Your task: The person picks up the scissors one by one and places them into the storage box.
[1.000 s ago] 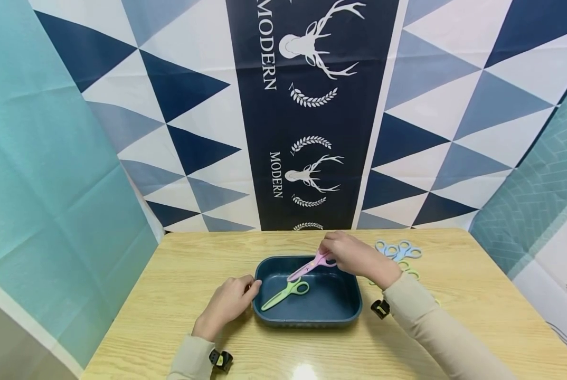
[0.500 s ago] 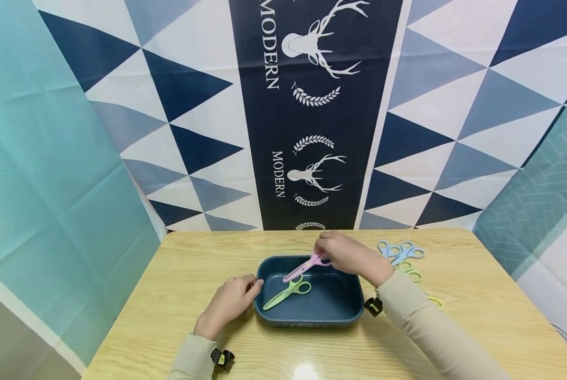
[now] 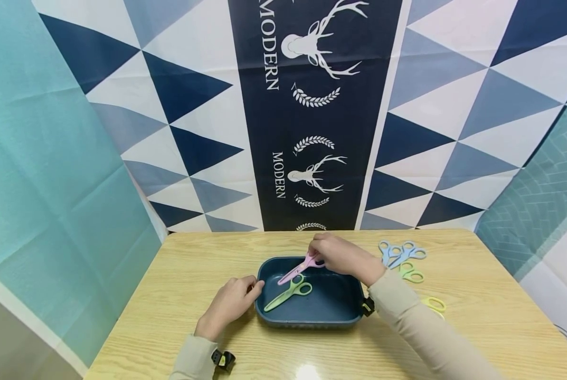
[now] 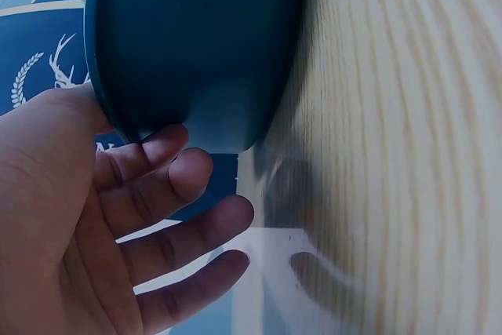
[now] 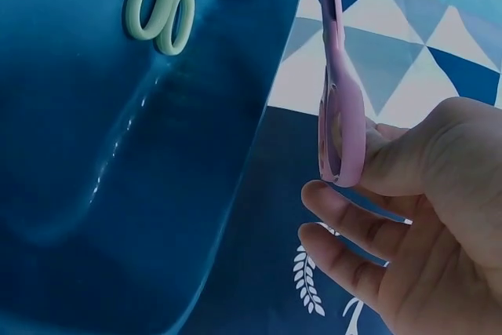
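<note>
A dark blue rectangular bin [image 3: 331,303] stands on the wooden table. My left hand [image 3: 230,305] pinches its left rim, thumb inside and index finger against the outer wall [image 4: 196,60], the other fingers spread loosely. Pink scissors [image 3: 299,270] are held by the handle in my right hand [image 3: 341,257], over the bin's back part, blades pointing front-left. In the right wrist view thumb and fingers pinch the pink handle [image 5: 354,135]. Green scissors [image 3: 282,298] lie on the bin's floor at the left, handles toward the back; the pink tip comes close above them.
Right of the bin, blue scissors [image 3: 407,253] and light green scissors [image 3: 412,273] lie on the table [image 3: 473,295]. Yellow handles [image 3: 435,304] show beside the right sleeve, which hides the rest. A patterned cloth [image 3: 193,105] hangs behind the table's back edge.
My right hand has moved left with the pink scissors, bringing them further over the green pair. The left hand stays at the rim, and more of the yellow handles shows.
</note>
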Tool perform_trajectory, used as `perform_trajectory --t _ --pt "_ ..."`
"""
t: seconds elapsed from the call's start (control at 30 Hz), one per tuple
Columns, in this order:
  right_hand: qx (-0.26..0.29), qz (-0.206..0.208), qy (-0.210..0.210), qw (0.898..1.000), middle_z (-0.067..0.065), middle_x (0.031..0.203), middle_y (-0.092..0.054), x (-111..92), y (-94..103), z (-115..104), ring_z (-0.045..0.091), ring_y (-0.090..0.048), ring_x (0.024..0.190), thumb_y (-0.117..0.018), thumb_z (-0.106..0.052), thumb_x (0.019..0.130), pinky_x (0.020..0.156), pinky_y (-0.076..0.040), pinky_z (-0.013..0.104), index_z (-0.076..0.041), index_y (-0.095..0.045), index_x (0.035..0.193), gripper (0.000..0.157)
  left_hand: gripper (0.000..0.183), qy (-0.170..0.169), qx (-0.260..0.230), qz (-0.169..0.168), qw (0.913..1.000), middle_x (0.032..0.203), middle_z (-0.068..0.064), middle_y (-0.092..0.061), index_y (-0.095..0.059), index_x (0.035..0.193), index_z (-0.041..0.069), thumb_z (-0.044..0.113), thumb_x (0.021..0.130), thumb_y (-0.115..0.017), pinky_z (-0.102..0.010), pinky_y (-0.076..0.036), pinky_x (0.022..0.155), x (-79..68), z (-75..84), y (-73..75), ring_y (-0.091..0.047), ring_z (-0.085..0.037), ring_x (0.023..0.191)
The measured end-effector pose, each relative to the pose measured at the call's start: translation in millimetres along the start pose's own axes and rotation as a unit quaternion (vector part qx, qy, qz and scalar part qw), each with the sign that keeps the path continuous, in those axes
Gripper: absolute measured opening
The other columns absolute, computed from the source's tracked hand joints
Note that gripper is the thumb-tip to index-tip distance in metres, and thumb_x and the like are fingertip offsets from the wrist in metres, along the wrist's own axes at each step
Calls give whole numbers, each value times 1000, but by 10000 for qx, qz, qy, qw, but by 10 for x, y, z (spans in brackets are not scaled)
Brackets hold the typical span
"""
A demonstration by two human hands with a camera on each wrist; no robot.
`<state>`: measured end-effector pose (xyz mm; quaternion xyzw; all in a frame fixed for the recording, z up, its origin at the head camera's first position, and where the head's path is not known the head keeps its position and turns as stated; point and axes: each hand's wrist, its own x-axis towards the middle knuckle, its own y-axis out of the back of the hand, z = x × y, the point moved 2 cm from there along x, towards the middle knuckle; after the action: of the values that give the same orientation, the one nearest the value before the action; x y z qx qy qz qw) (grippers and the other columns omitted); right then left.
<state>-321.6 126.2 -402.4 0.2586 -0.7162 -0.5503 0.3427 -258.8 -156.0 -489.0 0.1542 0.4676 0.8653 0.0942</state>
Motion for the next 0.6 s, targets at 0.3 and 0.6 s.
perform_trajectory --t 0.3,0.6 --pt "85 -204 -14 9998 5 95 -67 72 -71 -29 18 -64 88 -70 4 91 83 -57 34 -5 -73 97 11 40 39 19 -26 10000 56 11 -43 -53 75 23 43 108 -49 -22 -32 48 -4 1 -5 -39 -4 46" --pt "151 -606 -257 9977 5 97 -68 176 -148 -97 16 -63 88 -71 -1 94 82 -57 32 -6 -74 99 8 40 28 27 -22 10000 57 10 -43 -53 75 22 43 108 -49 -22 -33 48 -8 -2 -2 -39 -4 46"
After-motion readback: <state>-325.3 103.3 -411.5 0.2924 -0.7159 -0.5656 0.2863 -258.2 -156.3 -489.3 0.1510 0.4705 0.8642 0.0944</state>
